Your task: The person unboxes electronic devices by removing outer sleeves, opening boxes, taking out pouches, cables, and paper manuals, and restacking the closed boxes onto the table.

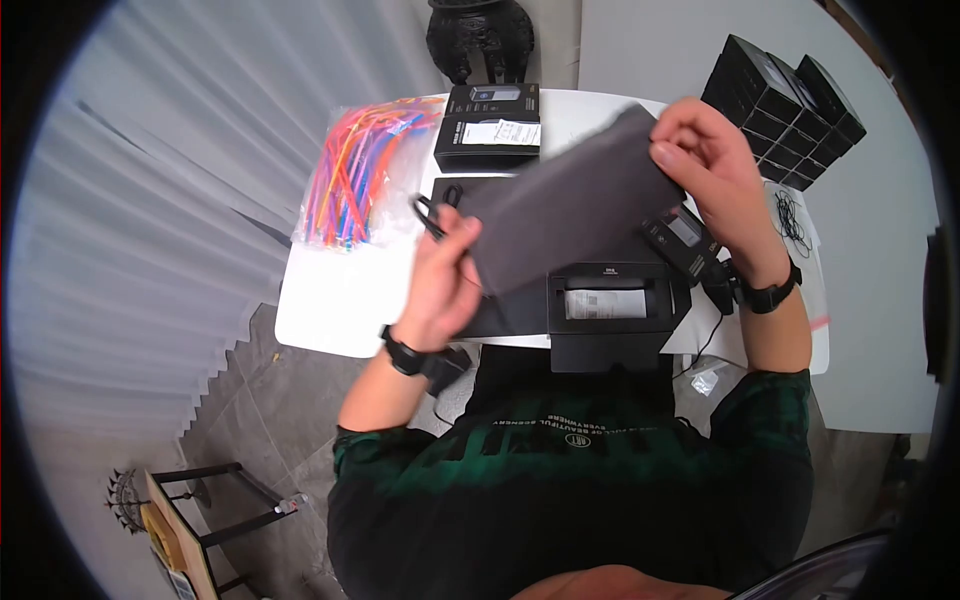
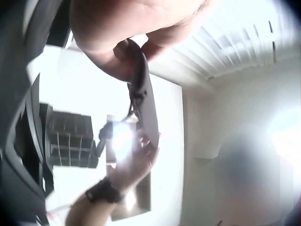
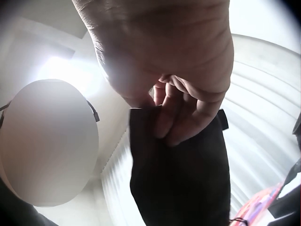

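A flat dark grey drawstring pouch (image 1: pixel 580 210) is held up slantwise above the table between both hands. My left hand (image 1: pixel 440 295) grips its lower left end, thumb on the near face; a black cord loop (image 1: pixel 428 214) sticks out beside these fingers. At the upper right end, my right hand (image 1: pixel 712 170) pinches the corner between thumb and fingers. The left wrist view shows the pouch (image 2: pixel 148 106) nearly edge-on, a thin cord hanging beside it. From the right wrist, the pouch (image 3: pixel 181 179) hangs broad and dark below the fingertips.
Below the pouch stands an open black box (image 1: pixel 610 340) with a white label, and a smaller black box (image 1: pixel 683 240) beside it. Two black boxes (image 1: pixel 488 150) and a clear bag of colourful strips (image 1: pixel 365 180) lie farther back. Black boxes are stacked (image 1: pixel 785 110) at right.
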A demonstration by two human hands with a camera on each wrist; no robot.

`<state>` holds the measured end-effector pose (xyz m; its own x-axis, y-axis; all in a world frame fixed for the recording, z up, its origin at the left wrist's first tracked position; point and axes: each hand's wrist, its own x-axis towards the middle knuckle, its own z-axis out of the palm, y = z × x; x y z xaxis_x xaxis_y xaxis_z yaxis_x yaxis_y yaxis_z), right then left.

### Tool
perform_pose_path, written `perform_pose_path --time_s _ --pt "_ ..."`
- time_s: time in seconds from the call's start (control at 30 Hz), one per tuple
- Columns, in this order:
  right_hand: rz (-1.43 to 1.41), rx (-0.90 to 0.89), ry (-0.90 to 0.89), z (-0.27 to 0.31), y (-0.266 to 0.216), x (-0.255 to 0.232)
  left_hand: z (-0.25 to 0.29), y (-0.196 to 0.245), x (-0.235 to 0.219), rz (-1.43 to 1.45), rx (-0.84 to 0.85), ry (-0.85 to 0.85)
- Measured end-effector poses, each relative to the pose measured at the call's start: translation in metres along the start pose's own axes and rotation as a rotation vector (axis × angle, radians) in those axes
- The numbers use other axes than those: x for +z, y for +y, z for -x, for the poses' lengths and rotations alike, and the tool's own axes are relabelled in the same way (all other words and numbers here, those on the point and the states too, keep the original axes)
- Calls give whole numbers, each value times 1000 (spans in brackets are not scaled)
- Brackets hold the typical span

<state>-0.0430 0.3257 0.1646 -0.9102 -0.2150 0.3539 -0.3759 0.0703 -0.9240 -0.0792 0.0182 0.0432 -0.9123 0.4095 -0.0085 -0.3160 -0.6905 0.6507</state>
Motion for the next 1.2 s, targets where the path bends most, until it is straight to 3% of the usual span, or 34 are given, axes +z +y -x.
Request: perform_pose_path --time_s 0.07,0.13,0.23,0.33,0.43,0.5,0.57,0.7,0.83,0.9,1.2 --pt "80 91 37 -7 11 1 -15 37 5 -328 144 144" --pt "75 89 38 -17 18 3 -32 69 6 -575 350 70" --pt "34 44 46 -23 20 16 -44 103 25 -711 460 -17" --pt "83 122 7 -37 32 25 -52 125 21 -875 399 17" --pt "121 183 -54 -62 73 30 -73 133 -12 -1020 438 40" --pt "96 170 -29 -71 95 38 -89 134 -54 -1077 332 25" --pt "115 292 -173 -80 120 39 -91 127 -68 -1165 220 62" --pt "239 393 -209 -83 152 43 -101 112 -92 -1216 28 125" --pt "238 511 -221 -82 177 46 -113 104 -105 -1201 76 76" --pt "250 570 -246 -84 188 47 -120 105 -111 -1399 -33 -18" --pt "397 618 -325 -84 210 47 -123 84 -103 -1719 -125 43"
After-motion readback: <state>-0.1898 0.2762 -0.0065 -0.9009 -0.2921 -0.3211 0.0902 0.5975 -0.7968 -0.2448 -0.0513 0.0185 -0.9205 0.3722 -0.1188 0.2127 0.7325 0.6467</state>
